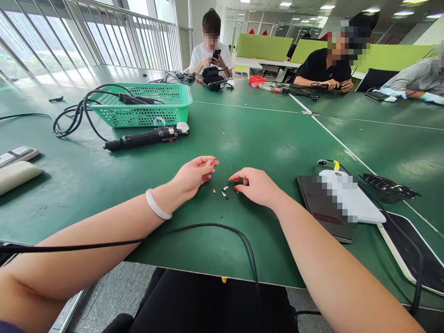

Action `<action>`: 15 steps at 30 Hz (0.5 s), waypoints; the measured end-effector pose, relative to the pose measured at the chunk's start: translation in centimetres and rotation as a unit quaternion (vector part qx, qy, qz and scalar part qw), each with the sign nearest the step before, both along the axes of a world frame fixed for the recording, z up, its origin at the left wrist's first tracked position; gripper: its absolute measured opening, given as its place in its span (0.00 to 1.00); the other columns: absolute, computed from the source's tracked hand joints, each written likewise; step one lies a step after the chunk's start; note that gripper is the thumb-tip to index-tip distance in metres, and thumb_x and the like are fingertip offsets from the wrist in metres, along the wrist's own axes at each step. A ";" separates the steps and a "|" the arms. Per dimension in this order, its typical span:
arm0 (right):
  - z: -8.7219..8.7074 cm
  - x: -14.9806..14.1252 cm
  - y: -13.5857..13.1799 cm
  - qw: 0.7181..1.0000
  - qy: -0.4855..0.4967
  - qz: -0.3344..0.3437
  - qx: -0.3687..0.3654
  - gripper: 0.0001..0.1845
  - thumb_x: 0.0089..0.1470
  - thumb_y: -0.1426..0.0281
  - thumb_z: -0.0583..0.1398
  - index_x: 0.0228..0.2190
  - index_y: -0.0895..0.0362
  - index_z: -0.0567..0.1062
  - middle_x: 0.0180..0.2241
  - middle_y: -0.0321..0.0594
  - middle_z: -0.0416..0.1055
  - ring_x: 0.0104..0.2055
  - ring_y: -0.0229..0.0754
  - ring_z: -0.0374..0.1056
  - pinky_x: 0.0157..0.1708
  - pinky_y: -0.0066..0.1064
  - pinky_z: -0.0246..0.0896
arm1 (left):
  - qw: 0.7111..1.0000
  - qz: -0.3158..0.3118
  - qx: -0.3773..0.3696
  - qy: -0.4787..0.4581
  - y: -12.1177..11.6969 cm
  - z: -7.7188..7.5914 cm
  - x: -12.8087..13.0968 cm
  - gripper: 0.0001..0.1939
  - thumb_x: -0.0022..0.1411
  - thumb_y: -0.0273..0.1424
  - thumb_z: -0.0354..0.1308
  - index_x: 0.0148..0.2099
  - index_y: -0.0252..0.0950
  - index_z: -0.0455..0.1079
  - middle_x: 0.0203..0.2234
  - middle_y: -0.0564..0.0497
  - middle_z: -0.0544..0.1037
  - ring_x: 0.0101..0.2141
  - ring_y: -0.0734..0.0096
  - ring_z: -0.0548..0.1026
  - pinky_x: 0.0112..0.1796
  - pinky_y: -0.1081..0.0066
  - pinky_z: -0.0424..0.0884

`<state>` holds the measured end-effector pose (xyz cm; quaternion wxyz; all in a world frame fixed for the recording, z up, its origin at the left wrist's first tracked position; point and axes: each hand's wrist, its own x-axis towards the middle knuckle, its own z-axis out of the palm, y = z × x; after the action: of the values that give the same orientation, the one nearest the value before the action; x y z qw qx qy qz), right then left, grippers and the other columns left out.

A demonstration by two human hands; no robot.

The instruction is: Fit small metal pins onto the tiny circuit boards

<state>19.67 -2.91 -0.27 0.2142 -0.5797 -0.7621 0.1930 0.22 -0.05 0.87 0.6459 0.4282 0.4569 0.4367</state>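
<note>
My left hand (196, 175), with a white band (157, 204) on its wrist, is raised over the green table. Its thumb and fingers are pinched together; whatever is between them is too small to make out. My right hand (255, 186) hovers low on the other side, thumb and forefinger apart, with nothing visible in it. Between the two hands lies a loose little cluster of small black and white pieces (224, 191). A tiny orange-red piece (214, 191) sits just left of that cluster.
A black electric screwdriver (147, 138) lies before a green basket (138, 115) holding cabled tools. A black cable (208, 225) crosses near me. At right are a dark flat case (321, 217), a white device (367, 203) and a phone-like slab (412, 249). Several people sit across the table.
</note>
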 end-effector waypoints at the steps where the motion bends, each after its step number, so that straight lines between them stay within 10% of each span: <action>1: 0.0 0.0 -0.1 1.000 -0.005 0.014 -0.005 0.13 0.47 0.74 0.60 0.36 0.50 0.78 0.33 0.35 0.72 0.29 0.36 0.64 0.29 0.31 0.60 | 1.000 0.001 -0.012 -0.014 0.0 -0.1 -0.3 0.05 0.59 0.27 0.57 0.40 0.35 0.69 0.41 0.49 0.76 0.30 0.82 0.70 0.33 0.76 0.65; 8: -0.1 -1.7 -0.1 0.996 -0.004 0.087 0.019 0.07 0.50 0.73 0.60 0.29 0.52 0.78 0.34 0.36 0.72 0.37 0.39 0.65 0.36 0.32 0.60 | 0.999 -0.045 -0.014 0.000 0.1 -0.5 -0.1 0.08 0.61 0.27 0.55 0.43 0.34 0.70 0.40 0.46 0.76 0.31 0.79 0.72 0.32 0.75 0.67; 15: 0.4 -2.2 -0.3 0.995 0.085 0.020 0.055 0.10 0.53 0.74 0.56 0.31 0.54 0.77 0.28 0.36 0.72 0.29 0.37 0.65 0.31 0.31 0.59 | 0.995 -0.092 -0.014 -0.028 -0.3 -0.7 -0.3 0.13 0.57 0.19 0.55 0.45 0.31 0.70 0.40 0.46 0.74 0.35 0.76 0.74 0.42 0.70 0.69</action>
<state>17.48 -3.26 0.15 0.3058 -0.5334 -0.7618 0.2040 -0.05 -0.33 0.20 0.7018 0.4472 0.4031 0.3808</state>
